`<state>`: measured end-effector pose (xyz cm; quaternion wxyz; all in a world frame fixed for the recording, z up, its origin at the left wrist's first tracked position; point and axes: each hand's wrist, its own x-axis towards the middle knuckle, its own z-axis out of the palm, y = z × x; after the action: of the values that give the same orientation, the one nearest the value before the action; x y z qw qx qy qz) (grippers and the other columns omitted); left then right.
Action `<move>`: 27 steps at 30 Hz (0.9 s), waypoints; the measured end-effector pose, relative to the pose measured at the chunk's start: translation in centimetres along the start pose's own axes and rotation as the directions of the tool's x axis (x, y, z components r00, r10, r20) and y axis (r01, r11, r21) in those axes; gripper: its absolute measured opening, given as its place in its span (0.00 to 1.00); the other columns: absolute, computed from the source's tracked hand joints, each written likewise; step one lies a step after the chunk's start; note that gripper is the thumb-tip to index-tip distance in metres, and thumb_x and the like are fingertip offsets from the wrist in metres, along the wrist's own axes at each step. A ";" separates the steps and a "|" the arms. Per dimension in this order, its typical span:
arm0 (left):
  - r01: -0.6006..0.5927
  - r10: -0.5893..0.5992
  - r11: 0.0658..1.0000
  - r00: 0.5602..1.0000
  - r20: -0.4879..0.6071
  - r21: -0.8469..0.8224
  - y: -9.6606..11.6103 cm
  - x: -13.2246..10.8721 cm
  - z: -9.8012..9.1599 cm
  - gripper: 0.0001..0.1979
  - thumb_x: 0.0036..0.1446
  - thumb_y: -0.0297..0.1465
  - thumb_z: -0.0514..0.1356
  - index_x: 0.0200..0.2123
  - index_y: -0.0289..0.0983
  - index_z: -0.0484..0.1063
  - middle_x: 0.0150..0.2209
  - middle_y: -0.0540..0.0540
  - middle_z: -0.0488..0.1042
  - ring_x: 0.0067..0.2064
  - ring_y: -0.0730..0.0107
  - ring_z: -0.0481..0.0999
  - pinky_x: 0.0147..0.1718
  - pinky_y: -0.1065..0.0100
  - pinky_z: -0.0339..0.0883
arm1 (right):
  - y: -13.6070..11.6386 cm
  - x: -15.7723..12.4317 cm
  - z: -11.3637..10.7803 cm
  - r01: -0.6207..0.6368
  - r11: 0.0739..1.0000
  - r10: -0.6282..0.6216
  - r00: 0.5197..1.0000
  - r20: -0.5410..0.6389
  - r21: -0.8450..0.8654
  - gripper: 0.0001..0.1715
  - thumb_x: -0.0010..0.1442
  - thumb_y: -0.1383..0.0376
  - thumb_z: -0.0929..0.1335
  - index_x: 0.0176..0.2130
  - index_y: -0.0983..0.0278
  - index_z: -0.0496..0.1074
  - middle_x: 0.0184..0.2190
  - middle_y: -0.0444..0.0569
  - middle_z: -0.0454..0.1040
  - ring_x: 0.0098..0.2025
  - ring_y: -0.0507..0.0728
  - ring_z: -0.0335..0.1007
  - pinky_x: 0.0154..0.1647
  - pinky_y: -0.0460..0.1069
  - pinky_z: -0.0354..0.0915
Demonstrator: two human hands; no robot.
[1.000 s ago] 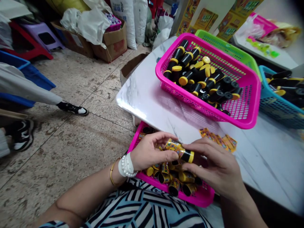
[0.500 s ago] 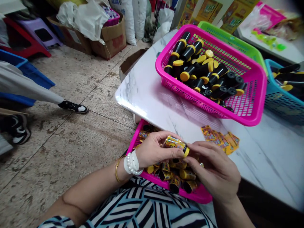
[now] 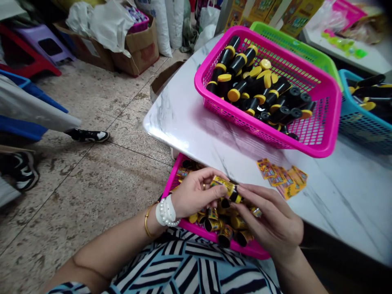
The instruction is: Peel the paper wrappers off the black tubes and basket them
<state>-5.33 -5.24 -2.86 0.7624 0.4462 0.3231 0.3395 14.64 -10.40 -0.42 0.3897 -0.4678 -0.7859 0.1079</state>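
A small black tube (image 3: 234, 193) with a yellow cap and a printed yellow sticker label (image 3: 221, 183) is between my two hands. My left hand (image 3: 190, 195) pinches it at the labelled end, thumb on top. The fingertips of my right hand (image 3: 272, 218) close on its yellow-capped end. Below my hands sits a pink basket (image 3: 211, 236) of labelled tubes (image 3: 225, 236), partly hidden by my hands. On the marble-patterned table (image 3: 333, 208), beside my right hand, lies a fanned group of printed yellow labels (image 3: 283, 177).
A larger pink basket (image 3: 329, 126) on the table holds black tubes with yellow caps. Behind it are a green basket (image 3: 321, 61) and a blue basket (image 3: 367, 126). At left, a person's leg and shoe (image 3: 90, 135) stand near blue crates (image 3: 21, 128). Cardboard boxes (image 3: 142, 55) lie beyond.
The tube has turned a little in my fingers, and more black shows between label and cap. My left thumb has moved back from the cap onto the label. The view has shifted slightly.
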 end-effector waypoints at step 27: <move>-0.310 0.235 0.874 0.944 0.233 0.373 7.8 6.5 -0.4 0.20 0.64 0.44 0.61 0.49 0.34 0.70 0.28 0.52 0.71 0.24 0.74 0.68 0.26 0.71 0.65 | 2.0 5.9 -0.1 -0.054 0.991 0.101 0.900 -0.423 0.120 0.21 0.55 0.70 0.77 0.49 0.56 0.81 0.43 0.51 0.82 0.43 0.58 0.80 0.44 0.53 0.78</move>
<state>-3.79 3.06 2.73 0.6239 0.6643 0.2494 0.3275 14.51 -4.54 1.63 0.5723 -0.4897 -0.6551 0.0592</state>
